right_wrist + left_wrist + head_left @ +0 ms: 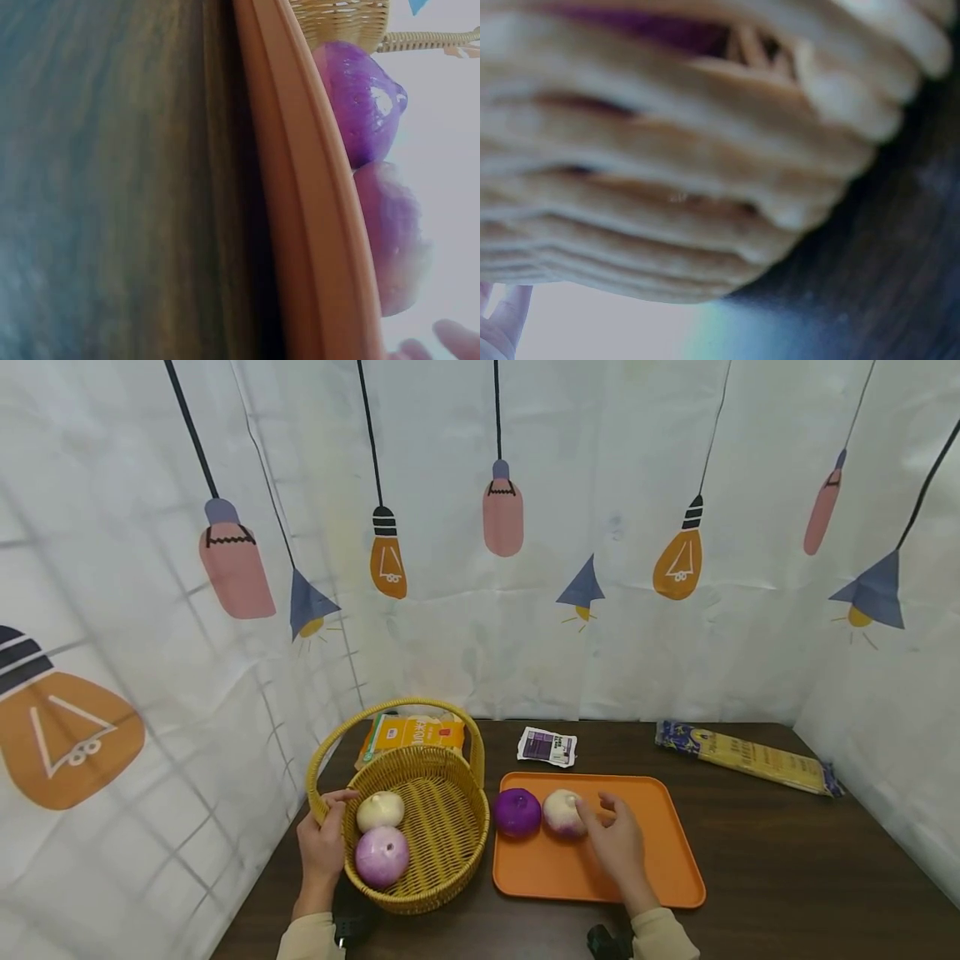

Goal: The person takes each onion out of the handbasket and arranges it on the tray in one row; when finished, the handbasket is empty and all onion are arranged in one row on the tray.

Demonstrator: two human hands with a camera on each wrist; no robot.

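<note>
At the left side of the yellow woven basket [423,893], my left hand [322,843] grips the rim near the foot of its tall handle [324,760]. Inside lie a whitish onion [380,810] and a light purple onion [382,857]. On the orange tray [547,872], a dark purple onion [517,812] sits beside a white-and-purple bulb [564,813], perhaps a turnip. My right hand [617,843] is just right of that bulb, fingers spread and loosely bent, holding nothing. Basket weave [667,150] fills much of the left wrist view, blurred.
Behind the basket lies an orange-yellow packet [416,732], partly hidden by it. A small purple-and-white packet [547,747] lies behind the tray. At the back right is a long yellow-and-blue packet [750,758]. A printed curtain [450,635] encloses the dark wooden table [780,860].
</note>
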